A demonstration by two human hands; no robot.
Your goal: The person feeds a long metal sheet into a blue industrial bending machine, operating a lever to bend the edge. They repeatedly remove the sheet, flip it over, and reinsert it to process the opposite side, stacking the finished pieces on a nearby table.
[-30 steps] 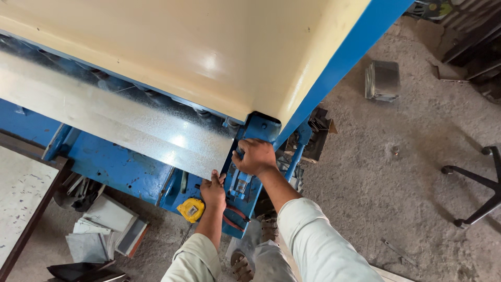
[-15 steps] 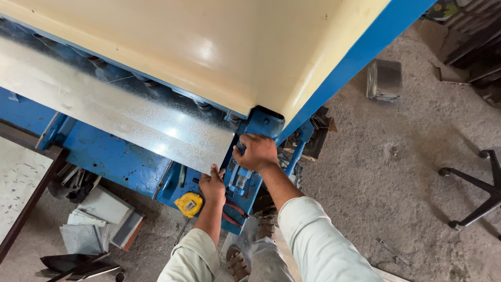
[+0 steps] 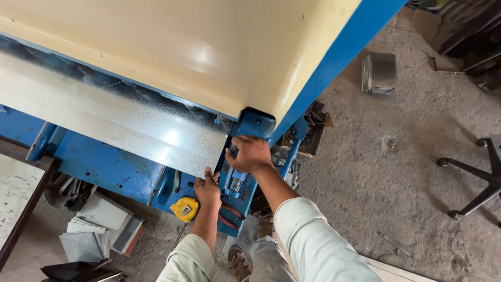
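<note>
Far left, a pale board (image 3: 15,196) with a dark edge enters the frame. Beside it, on the concrete floor (image 3: 376,172), lies a pile of small sheet-metal offcuts (image 3: 96,230).

Above these, a long galvanised metal sheet (image 3: 104,122) lies flat on the blue machine bed (image 3: 99,164), running from the left edge to the machine's right end, partly under the cream upper housing (image 3: 172,47).

A yellow tape measure (image 3: 185,208) sits on the blue frame, just beside the left hand. Red-handled pliers (image 3: 229,215) lie just right of that hand, on the same frame.

The left hand (image 3: 207,189) is at the near right corner of the sheet, fingers touching its edge; whether they pinch it cannot be told.

The right hand (image 3: 250,154) rests on the blue end bracket (image 3: 254,124) at the sheet's right end, fingers curled against the machine; no held item is visible.

Farther right, a stack of grey metal pieces (image 3: 380,72) sits on the floor, well apart from the machine. At far right, 1 black chair base (image 3: 477,180) stands.
</note>
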